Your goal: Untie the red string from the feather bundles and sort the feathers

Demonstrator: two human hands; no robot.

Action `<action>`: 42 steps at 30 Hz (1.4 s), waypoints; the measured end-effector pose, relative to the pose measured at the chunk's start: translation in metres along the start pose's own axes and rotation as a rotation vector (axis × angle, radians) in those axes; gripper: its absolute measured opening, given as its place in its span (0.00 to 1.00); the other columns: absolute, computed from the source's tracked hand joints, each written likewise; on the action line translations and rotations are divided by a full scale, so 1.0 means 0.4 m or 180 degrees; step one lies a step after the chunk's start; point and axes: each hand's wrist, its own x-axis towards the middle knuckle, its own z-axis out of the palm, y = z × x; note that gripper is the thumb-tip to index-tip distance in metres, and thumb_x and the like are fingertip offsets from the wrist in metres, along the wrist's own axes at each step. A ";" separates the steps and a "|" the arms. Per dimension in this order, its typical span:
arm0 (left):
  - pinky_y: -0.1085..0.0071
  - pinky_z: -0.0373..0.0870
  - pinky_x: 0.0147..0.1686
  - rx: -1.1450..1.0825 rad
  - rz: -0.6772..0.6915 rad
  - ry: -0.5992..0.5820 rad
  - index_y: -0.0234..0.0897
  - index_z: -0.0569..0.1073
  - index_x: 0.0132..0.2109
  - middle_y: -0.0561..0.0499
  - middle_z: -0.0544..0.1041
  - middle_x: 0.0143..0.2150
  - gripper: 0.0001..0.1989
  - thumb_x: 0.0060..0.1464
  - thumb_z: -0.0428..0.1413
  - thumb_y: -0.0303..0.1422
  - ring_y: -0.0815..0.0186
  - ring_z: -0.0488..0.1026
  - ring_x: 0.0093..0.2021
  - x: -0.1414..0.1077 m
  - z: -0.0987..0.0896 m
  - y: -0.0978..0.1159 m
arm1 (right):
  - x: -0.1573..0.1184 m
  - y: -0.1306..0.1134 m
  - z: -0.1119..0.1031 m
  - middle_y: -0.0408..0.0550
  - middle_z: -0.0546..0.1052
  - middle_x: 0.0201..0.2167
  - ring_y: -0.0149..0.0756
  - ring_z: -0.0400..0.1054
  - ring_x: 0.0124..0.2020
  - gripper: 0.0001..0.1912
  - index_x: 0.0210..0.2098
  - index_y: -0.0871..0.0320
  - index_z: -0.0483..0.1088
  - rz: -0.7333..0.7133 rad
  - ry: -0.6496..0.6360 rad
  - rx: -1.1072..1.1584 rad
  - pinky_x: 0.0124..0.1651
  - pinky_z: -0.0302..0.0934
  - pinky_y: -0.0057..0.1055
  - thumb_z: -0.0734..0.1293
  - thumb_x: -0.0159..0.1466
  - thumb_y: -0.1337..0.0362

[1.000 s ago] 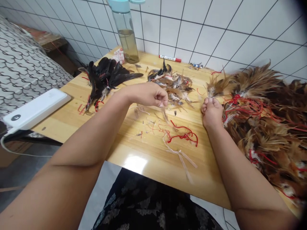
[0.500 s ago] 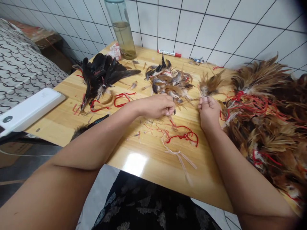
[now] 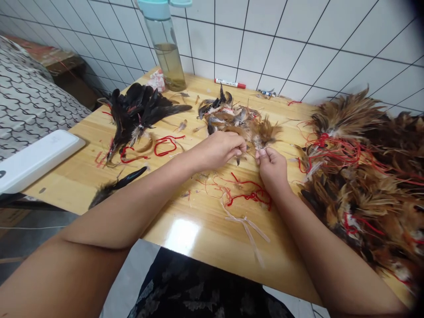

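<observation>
right hand [image 3: 272,167]: thumb and fingers gripping the small brown feather bunch [image 3: 265,131] by its pale base, tips fanned upward
left hand [image 3: 222,149]: fingers curled closed, just beside that bunch; cannot tell whether anything thin is pinched
small brown feather bunch: between the hands, at the right edge of the loose feathers [image 3: 228,115]
red string [image 3: 248,195]: tangled on the table [image 3: 212,234], nearer the person than both hands
black feathers [image 3: 137,108]: heaped on the left, near the bottle [image 3: 168,62]
large brown feathers [image 3: 367,190]: piled at right, with red strings
marker [image 3: 229,83]: lying near the tiled wall [image 3: 251,39]
</observation>
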 end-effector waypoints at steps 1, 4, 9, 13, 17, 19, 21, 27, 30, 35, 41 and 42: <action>0.71 0.63 0.39 0.0067 0.0048 0.0034 0.36 0.72 0.37 0.49 0.76 0.36 0.06 0.57 0.50 0.26 0.65 0.72 0.38 0.000 0.003 0.001 | -0.002 -0.001 0.001 0.40 0.63 0.16 0.32 0.55 0.21 0.15 0.20 0.54 0.64 0.0011 -0.0016 -0.0041 0.28 0.49 0.30 0.62 0.62 0.62; 0.71 0.64 0.38 0.0265 0.0149 0.0184 0.35 0.73 0.37 0.48 0.75 0.35 0.07 0.58 0.50 0.27 0.65 0.71 0.37 -0.001 0.007 0.009 | -0.005 0.001 0.004 0.40 0.62 0.15 0.32 0.54 0.20 0.14 0.20 0.54 0.66 0.0024 -0.0062 -0.0078 0.27 0.48 0.30 0.63 0.61 0.62; 0.69 0.63 0.38 0.0585 0.0271 0.0386 0.34 0.72 0.37 0.46 0.73 0.35 0.08 0.61 0.48 0.28 0.64 0.69 0.37 -0.001 0.013 0.016 | -0.006 0.003 0.011 0.39 0.61 0.14 0.32 0.52 0.20 0.14 0.19 0.55 0.68 0.0079 -0.0186 -0.0102 0.25 0.46 0.29 0.63 0.60 0.63; 0.68 0.62 0.38 0.0862 0.0332 0.0352 0.35 0.72 0.34 0.45 0.72 0.33 0.11 0.62 0.47 0.31 0.63 0.67 0.36 0.001 0.018 0.012 | -0.006 -0.006 0.013 0.40 0.64 0.15 0.30 0.53 0.19 0.13 0.20 0.56 0.71 0.0341 -0.0367 -0.0112 0.25 0.47 0.29 0.62 0.60 0.63; 0.67 0.62 0.38 0.1055 0.0410 0.0327 0.35 0.72 0.34 0.45 0.72 0.35 0.12 0.63 0.46 0.30 0.62 0.67 0.38 0.000 0.017 0.012 | -0.003 -0.008 0.011 0.39 0.65 0.14 0.28 0.53 0.18 0.13 0.21 0.57 0.73 0.0512 -0.0638 0.0073 0.24 0.47 0.28 0.63 0.59 0.62; 0.68 0.62 0.39 0.1174 0.0473 0.0362 0.36 0.72 0.34 0.46 0.72 0.35 0.13 0.63 0.46 0.30 0.63 0.67 0.38 -0.001 0.015 0.016 | 0.000 -0.005 0.010 0.38 0.65 0.14 0.27 0.53 0.17 0.12 0.22 0.57 0.73 0.0565 -0.0710 0.0201 0.24 0.46 0.27 0.63 0.59 0.61; 0.68 0.62 0.39 0.1267 0.0533 0.0399 0.36 0.72 0.33 0.46 0.72 0.34 0.13 0.63 0.45 0.30 0.64 0.66 0.38 -0.002 0.012 0.023 | 0.004 0.000 0.009 0.38 0.65 0.15 0.27 0.52 0.17 0.12 0.21 0.57 0.73 0.0585 -0.0752 0.0343 0.23 0.46 0.27 0.64 0.58 0.60; 0.67 0.61 0.39 0.1291 0.0570 0.0375 0.36 0.71 0.33 0.46 0.71 0.34 0.13 0.64 0.45 0.29 0.63 0.65 0.37 -0.003 0.008 0.037 | 0.012 0.008 0.012 0.39 0.66 0.16 0.28 0.55 0.20 0.10 0.21 0.57 0.71 0.0474 -0.0970 0.0662 0.25 0.48 0.27 0.66 0.57 0.60; 0.66 0.62 0.40 0.1192 0.0547 0.0370 0.36 0.72 0.34 0.46 0.71 0.35 0.13 0.64 0.45 0.30 0.62 0.66 0.38 -0.002 0.009 0.037 | 0.008 0.003 0.015 0.39 0.66 0.17 0.27 0.55 0.20 0.11 0.21 0.57 0.69 0.0487 -0.1027 0.0854 0.26 0.49 0.26 0.66 0.57 0.60; 0.59 0.62 0.48 0.1040 0.0300 0.1009 0.38 0.73 0.40 0.44 0.73 0.44 0.09 0.62 0.48 0.31 0.58 0.67 0.47 -0.004 -0.005 0.042 | 0.005 -0.012 0.009 0.38 0.62 0.18 0.26 0.51 0.20 0.16 0.21 0.56 0.64 0.0687 -0.0875 0.1264 0.25 0.49 0.25 0.68 0.58 0.54; 0.62 0.65 0.43 -0.0100 -0.0558 0.1212 0.36 0.74 0.33 0.46 0.74 0.34 0.08 0.57 0.54 0.34 0.62 0.69 0.38 0.004 0.008 0.045 | 0.014 -0.011 0.008 0.37 0.57 0.19 0.27 0.47 0.20 0.17 0.23 0.55 0.59 0.0805 -0.0543 0.1452 0.23 0.45 0.25 0.65 0.60 0.52; 0.65 0.66 0.40 -0.0466 -0.0834 0.1071 0.35 0.74 0.32 0.47 0.74 0.33 0.09 0.56 0.55 0.35 0.64 0.69 0.35 0.007 0.017 0.044 | 0.013 -0.009 0.010 0.37 0.57 0.18 0.27 0.47 0.20 0.17 0.23 0.54 0.58 0.0733 -0.0537 0.1367 0.23 0.45 0.25 0.64 0.60 0.52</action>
